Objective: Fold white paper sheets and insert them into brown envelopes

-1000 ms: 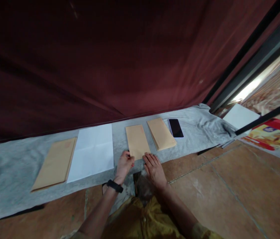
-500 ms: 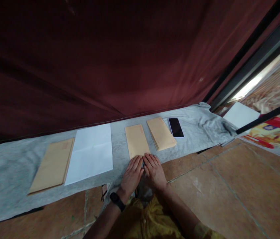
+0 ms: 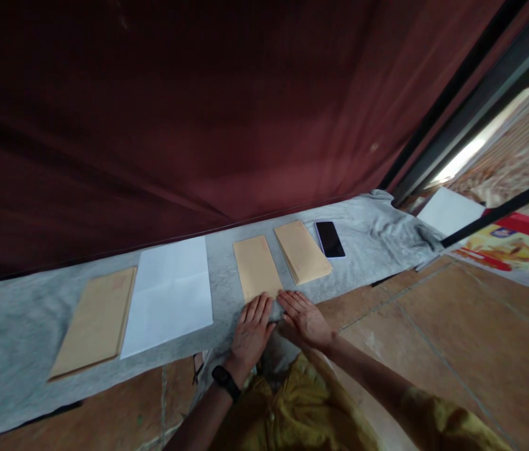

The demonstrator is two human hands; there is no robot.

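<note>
A brown paper envelope (image 3: 257,263) lies flat in front of me, its near edge under my fingers. My left hand (image 3: 251,329) rests on the near left end, fingers stretched out flat. At the near right corner, my right hand (image 3: 306,318) lies with its fingers extended, touching the edge. Neither hand grips anything that I can see. To the right sits a small stack of brown envelopes (image 3: 302,252), close to the right hand. On the left are a white paper sheet (image 3: 170,294) and another stack of brown envelopes (image 3: 95,321).
A dark-screened phone (image 3: 330,239) lies beyond the right stack. Grey cloth (image 3: 367,225) covers the narrow bench. A dark red curtain (image 3: 226,125) hangs behind it. At the right stand a black metal bar (image 3: 503,218) and a colourful printed box (image 3: 522,247) on the tiled floor.
My right hand has slid right, away from the left hand, along the envelope's near edge, and its forearm has swung outward. My left hand stays on the envelope. The view has shifted slightly.
</note>
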